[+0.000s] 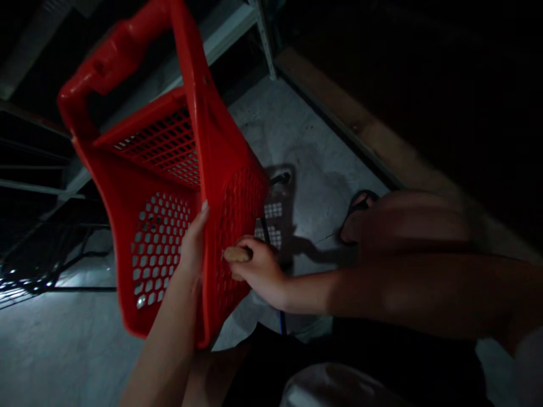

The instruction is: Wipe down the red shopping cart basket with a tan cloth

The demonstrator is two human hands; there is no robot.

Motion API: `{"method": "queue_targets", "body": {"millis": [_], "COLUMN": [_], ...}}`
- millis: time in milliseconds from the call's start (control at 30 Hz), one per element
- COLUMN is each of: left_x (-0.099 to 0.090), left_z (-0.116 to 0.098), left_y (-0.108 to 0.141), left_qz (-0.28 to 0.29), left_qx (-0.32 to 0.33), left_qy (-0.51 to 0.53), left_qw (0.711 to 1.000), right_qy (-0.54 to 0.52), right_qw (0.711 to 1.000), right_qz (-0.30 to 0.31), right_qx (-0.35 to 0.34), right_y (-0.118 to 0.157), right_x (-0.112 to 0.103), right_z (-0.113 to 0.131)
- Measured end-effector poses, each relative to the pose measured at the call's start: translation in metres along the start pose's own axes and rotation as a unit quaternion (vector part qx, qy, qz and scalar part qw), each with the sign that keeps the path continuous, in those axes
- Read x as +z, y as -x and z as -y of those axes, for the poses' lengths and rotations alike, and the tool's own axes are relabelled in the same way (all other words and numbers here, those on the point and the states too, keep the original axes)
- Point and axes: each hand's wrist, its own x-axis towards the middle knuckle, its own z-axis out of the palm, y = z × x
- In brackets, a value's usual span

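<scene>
Basket and two hands, seen from above. The right hand (263, 271) is closed narrowly around a light-brown pad (237, 254) – its material cannot be told – and holds it at the outer face of the perforated side wall of a red plastic basket (218, 147). Left of this grip, the left hand (193, 249) lies along the inner side of the same wall, one fingertip at the rim; its remaining fingers are hidden, so how wide or narrow its grip stands cannot be told. The basket, the container between and above the hands, is tilted, its opening toward the viewer; within it show the left hand and, low on the far mesh, a small bright spot of unclear nature. Its thick handle (123, 51) rises above and left of both grips. Beyond the right hand's grip, a dark caster (282, 178) stands on the grey floor (314, 152), and a sandalled foot (356, 217) rests farther right – beside a brown board (360, 121)
</scene>
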Motion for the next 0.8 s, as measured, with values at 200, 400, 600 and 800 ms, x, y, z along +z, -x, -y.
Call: {"method": "queue_targets", "body": {"millis": [200, 400, 600, 800], "left_x": [-0.012, -0.009, -0.009, -0.020], "left_z": [0.000, 0.001, 0.002, 0.009], "left_y": [0.011, 0.013, 0.008, 0.003], "left_qz": [0.016, -0.052, -0.078, -0.001], "left_qx": [-0.080, -0.048, -0.032, -0.033], "left_qy": [-0.019, -0.021, -0.025, -0.023], "left_qw": [0.997, 0.997, 0.996, 0.999], "right_qy": [0.007, 0.105, 0.170, 0.011], "right_qw": [0.971, 0.947, 0.975, 0.997], "right_qz": [-0.199, -0.247, -0.095, -0.074], "right_qx": [-0.130, -0.175, -0.106, -0.015], "right_y": [-0.137, -0.189, -0.107, -0.106], "right_x": [-0.044, -0.058, -0.048, -0.052], "right_z": [0.088, 0.088, -0.015, -0.005]}}
